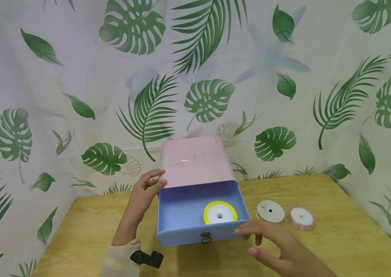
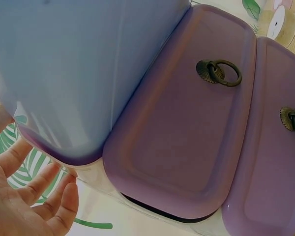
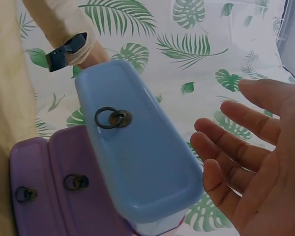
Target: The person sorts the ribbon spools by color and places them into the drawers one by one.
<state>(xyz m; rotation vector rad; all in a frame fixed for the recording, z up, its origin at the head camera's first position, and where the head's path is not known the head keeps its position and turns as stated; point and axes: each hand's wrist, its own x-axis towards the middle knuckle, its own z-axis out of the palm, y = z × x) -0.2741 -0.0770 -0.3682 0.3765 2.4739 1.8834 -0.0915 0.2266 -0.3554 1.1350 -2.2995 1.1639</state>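
Note:
The blue drawer (image 1: 178, 235) of a small pink-topped drawer cabinet (image 1: 199, 161) is pulled out. A spool of yellow ribbon (image 1: 220, 212) lies inside, near the drawer's front right. My left hand (image 1: 147, 190) rests at the cabinet's front left corner, fingers loosely bent along its side in the left wrist view. At the drawer's front right corner is my right hand (image 1: 282, 246), fingers relaxed and nothing in them. The right wrist view shows its fingertips (image 3: 214, 169) close beside the blue drawer front (image 3: 142, 152), which has a ring pull (image 3: 113, 118).
Two purple drawers, one (image 2: 182, 113) beside the blue one and another (image 2: 270, 142) beyond it, are shut. A white spool (image 1: 270, 211) and a pink ribbon spool (image 1: 301, 218) lie on the wooden table (image 1: 341, 238) to the right. Behind hangs a leaf-printed cloth (image 1: 209, 65).

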